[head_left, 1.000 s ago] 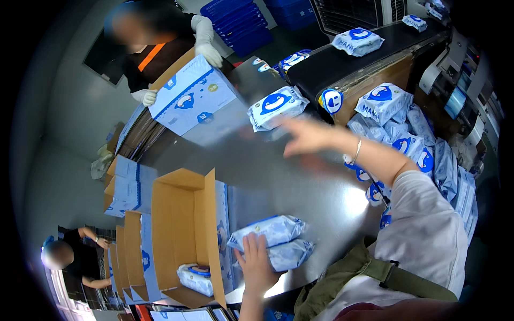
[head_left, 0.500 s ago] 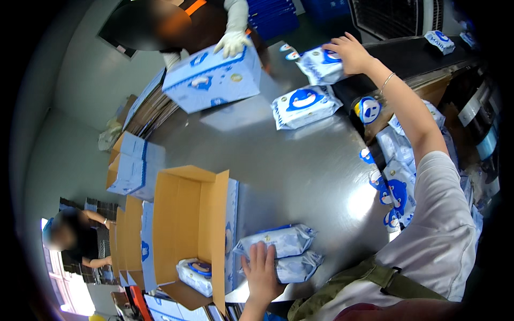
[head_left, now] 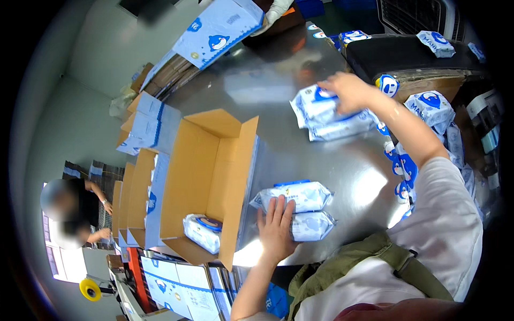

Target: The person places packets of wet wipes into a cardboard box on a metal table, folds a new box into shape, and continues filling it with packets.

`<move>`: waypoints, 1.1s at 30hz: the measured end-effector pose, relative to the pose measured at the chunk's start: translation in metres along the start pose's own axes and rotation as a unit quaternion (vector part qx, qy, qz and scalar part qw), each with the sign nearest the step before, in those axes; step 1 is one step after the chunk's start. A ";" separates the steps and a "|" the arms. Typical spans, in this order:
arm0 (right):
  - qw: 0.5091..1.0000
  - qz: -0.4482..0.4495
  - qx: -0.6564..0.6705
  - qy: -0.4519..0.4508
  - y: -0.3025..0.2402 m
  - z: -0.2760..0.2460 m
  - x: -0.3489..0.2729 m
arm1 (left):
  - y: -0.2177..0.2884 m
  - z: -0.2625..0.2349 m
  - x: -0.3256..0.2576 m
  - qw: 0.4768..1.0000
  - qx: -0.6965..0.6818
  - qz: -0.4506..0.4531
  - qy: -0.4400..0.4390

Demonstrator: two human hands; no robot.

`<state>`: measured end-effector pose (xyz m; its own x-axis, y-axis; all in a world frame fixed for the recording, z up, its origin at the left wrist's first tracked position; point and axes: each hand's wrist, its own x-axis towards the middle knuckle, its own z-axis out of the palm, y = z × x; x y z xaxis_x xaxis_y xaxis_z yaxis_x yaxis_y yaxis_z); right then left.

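My right hand [head_left: 350,93] grips a white-and-blue pack of wipes [head_left: 309,107] with a whale print, fingers over its top. That pack overlaps a second pack of wipes [head_left: 345,127] lying on the metal table [head_left: 278,155]. Nearer me, my left hand [head_left: 276,230] lies with fingers spread against two packs placed together, the upper pack [head_left: 302,196] and the lower pack [head_left: 313,227]. Left of it stands an open carton [head_left: 201,176], its brown inside facing me, with one pack of wipes [head_left: 202,233] at its near end.
A black conveyor belt [head_left: 396,52] at the far right carries a pack [head_left: 436,44]. Below it, several packs [head_left: 430,109] are heaped beside my right arm. A co-worker's gloved hand [head_left: 278,12] touches a blue carton [head_left: 217,32]. More cartons [head_left: 142,125] line the left, where another person [head_left: 80,208] stands.
My right hand has brought a pack from beside the belt nearer, over the pack on the table. The co-worker's blue carton has shifted away. My left hand stays on its packs.
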<state>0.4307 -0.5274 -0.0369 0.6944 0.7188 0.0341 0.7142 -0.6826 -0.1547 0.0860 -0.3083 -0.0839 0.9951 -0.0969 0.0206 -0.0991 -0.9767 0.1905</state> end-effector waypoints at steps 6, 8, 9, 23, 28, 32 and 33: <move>0.982 -0.039 -0.073 0.169 -0.077 0.051 -0.162 | -0.006 0.002 -0.007 0.998 -0.016 0.064 -0.020; 0.985 -0.025 -0.032 0.165 -0.067 0.044 -0.143 | -0.010 -0.005 -0.008 0.996 -0.031 0.080 -0.026; 0.985 -0.007 -0.021 0.170 -0.061 0.041 -0.124 | -0.012 -0.009 -0.007 0.995 -0.038 0.082 -0.037; 0.776 0.063 0.591 -0.211 -0.056 0.088 0.008 | 0.018 0.080 -0.090 0.523 -0.736 -0.401 0.157; 0.681 -0.009 0.698 -0.221 -0.080 0.123 -0.006 | 0.031 0.081 -0.081 0.441 -0.786 -0.365 0.234; 0.625 0.001 0.771 -0.119 -0.055 0.155 -0.063 | 0.063 0.077 -0.093 0.424 -0.789 -0.347 0.279; 0.582 0.015 0.805 -0.111 -0.048 0.165 -0.074 | 0.076 0.076 -0.095 0.453 -0.765 -0.327 0.320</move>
<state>0.3305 -0.5260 -0.1945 0.5478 0.8314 -0.0933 -0.4306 0.1846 -0.8834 -0.0157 -0.3880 -0.1464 0.6573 0.6705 -0.3441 -0.1554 0.5673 0.8087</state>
